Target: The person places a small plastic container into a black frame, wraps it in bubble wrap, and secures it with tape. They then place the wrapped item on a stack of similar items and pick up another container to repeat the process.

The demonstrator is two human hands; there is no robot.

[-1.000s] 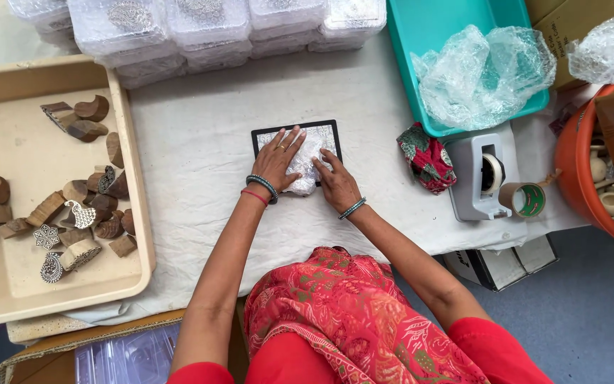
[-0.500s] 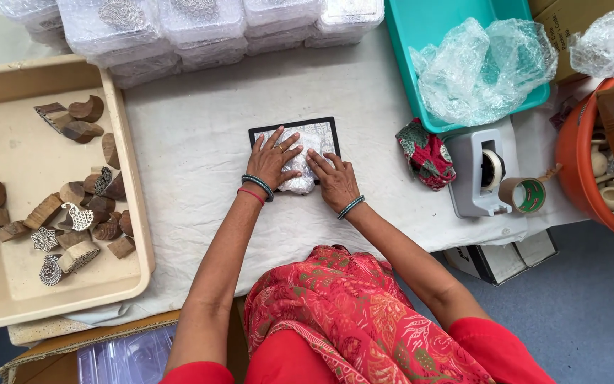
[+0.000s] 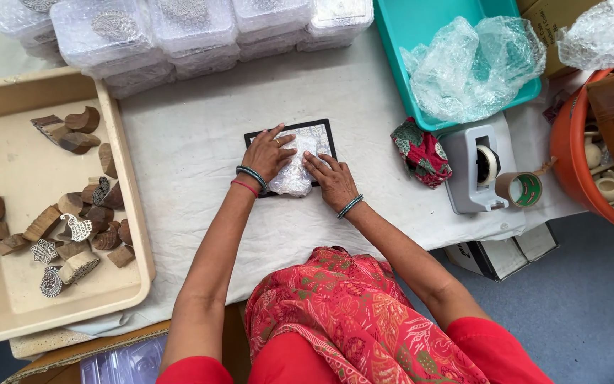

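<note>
Both hands, left hand (image 3: 266, 153) and right hand (image 3: 330, 179), clasp the bubble-wrapped bundle (image 3: 295, 173); best to press its folds flat and snug

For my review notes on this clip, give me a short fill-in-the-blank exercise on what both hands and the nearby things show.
1. The left hand and right hand press a bubble-wrapped bundle lying on a flat ____ tray.
2. The carved wooden blocks lie in a ____ tray.
3. The tape dispenser stands on the person's ____ side.

Missing words: black; beige; right
</note>
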